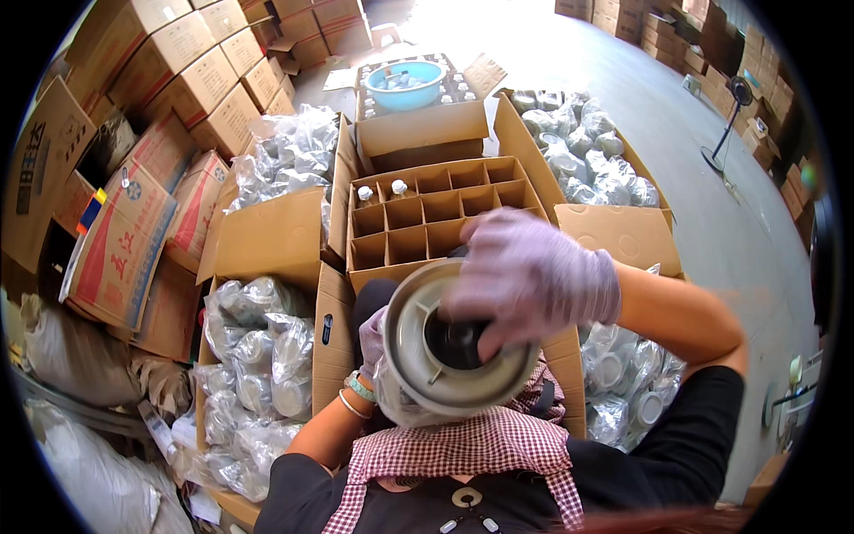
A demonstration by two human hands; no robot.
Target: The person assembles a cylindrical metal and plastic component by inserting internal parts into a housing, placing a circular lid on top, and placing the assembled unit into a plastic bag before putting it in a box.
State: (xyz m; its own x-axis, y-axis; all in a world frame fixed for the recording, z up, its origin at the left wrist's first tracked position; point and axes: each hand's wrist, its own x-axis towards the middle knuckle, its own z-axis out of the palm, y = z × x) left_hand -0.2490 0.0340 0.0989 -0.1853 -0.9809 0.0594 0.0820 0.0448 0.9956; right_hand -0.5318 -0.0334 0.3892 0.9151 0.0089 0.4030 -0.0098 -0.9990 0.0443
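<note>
A round grey piece with a wide rim, inner ribs and a dark central hole is held up before my chest. Clear plastic film clings to its lower side. My left hand, in a pale purple glove, grips its left side; most of those fingers are hidden behind it. Over the top reaches my right hand, gloved alike and slightly blurred, with fingers and thumb curled into the hole. Whatever they pinch is hidden. Just beyond is a divided carton, where two clear bottles with white caps stand in back-left cells.
Open cartons of plastic-wrapped grey pieces flank me: near left, far left, far right and near right. A blue basin sits beyond. Stacked boxes rise at left; a black fan stands right.
</note>
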